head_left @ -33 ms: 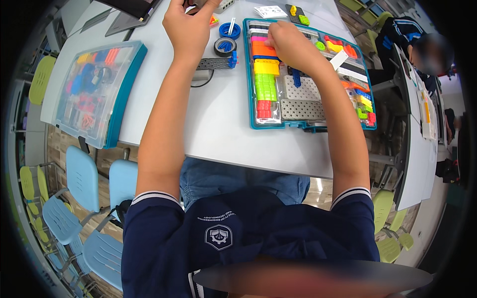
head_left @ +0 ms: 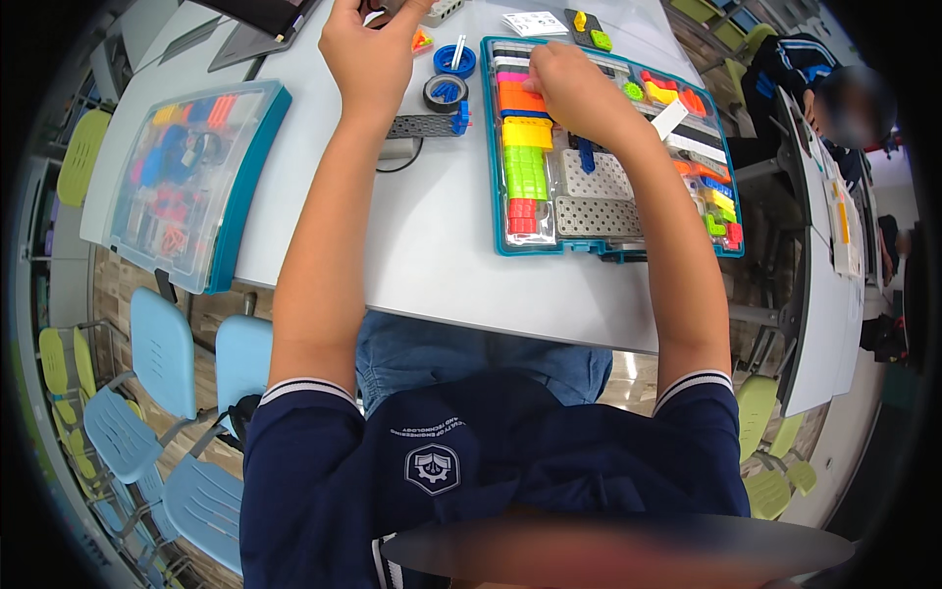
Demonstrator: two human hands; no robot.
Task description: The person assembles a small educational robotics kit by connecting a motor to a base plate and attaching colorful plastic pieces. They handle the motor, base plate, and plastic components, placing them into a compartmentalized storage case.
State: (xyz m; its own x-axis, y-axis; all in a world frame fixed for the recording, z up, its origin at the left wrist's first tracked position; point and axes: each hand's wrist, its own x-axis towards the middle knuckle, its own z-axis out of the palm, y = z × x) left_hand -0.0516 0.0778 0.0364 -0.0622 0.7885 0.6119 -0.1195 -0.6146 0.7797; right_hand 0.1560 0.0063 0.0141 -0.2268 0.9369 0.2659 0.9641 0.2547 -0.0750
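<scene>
My left hand [head_left: 371,54] is at the top edge of the view, fingers curled round a dark object that is mostly hidden and cut off. Beside it lie a blue ring [head_left: 441,60] with white sticks, a black ring [head_left: 428,98] holding blue pins, and a grey perforated beam [head_left: 422,127] with a blue piece at its end. My right hand [head_left: 577,90] reaches over a teal-rimmed parts tray [head_left: 520,251], its fingers closed near the orange blocks [head_left: 518,95]; whatever they grip is hidden. Yellow, green and red blocks line the tray's left side.
A clear lidded case [head_left: 196,187] of colourful parts stands on the left of the white table [head_left: 442,255]. White papers [head_left: 535,24] and a dark plate with yellow and green pieces [head_left: 587,34] lie beyond the tray. Blue chairs [head_left: 162,353] stand lower left; another person sits far right.
</scene>
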